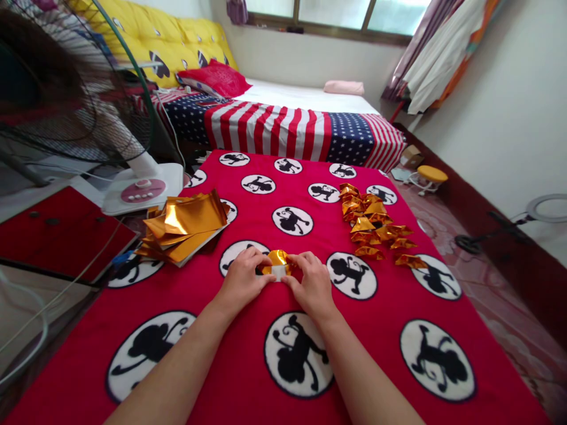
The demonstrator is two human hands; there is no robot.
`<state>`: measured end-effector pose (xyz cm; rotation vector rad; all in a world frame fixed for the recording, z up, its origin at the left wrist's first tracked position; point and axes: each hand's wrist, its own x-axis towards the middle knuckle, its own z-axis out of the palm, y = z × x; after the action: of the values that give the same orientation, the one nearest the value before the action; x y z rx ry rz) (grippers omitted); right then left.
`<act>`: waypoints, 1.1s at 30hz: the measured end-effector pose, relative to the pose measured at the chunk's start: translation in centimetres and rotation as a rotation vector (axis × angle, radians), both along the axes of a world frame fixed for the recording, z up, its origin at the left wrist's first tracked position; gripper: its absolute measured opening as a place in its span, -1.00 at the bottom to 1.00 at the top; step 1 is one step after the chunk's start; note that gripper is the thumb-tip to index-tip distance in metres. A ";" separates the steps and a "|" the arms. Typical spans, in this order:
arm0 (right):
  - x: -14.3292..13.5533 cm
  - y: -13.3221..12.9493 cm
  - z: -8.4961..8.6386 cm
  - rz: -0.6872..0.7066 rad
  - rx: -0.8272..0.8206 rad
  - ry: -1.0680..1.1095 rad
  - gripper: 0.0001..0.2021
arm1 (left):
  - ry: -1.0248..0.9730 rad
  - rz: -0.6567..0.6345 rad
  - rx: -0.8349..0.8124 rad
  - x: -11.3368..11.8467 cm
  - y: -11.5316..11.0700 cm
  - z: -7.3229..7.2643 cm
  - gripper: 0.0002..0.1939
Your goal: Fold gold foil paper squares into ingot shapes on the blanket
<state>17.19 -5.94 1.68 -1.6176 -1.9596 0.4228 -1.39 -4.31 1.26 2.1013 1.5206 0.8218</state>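
Both my hands hold one small piece of gold foil paper [279, 258], partly folded, with a pale patch of its backing facing me. My left hand [247, 275] pinches its left end between thumb and fingers. At the right end, my right hand [311, 280] grips it the same way. Fingers cover both ends of the piece. To the left lies a loose stack of flat gold foil sheets [195, 215]. Over on the right, several folded gold foil pieces [370, 221], shaped like little ingots, sit in a heap.
A red cloth with monkey prints [230, 366] covers the table. Left of it stand a fan [144, 183] and a dark red panel [66, 230]. Beyond is a bed [283, 127] with a flag-patterned cover. A yellow stool [432, 174] is on the floor to the right.
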 end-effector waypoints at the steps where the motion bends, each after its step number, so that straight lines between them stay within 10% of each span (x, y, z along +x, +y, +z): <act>1: 0.1 0.0 -0.1 0.005 0.005 0.015 -0.60 | -0.016 -0.008 0.000 -0.1 0.0 0.0 -0.86; 11: 0.6 1.3 -0.7 0.014 0.033 0.066 -0.91 | -0.145 0.004 0.108 0.0 -0.1 -0.5 -0.88; 21: 1.4 1.1 0.1 0.146 -0.008 0.018 -0.81 | 0.020 -0.227 0.107 -1.3 -0.7 1.0 -0.74; 33: 2.2 1.2 0.1 0.194 -0.054 0.117 -0.72 | 0.065 -0.121 0.201 -1.1 -0.9 0.4 -0.86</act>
<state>19.38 -4.74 1.78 -1.4060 -2.0382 0.6368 -2.50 -5.25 1.70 2.3607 1.3757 0.9024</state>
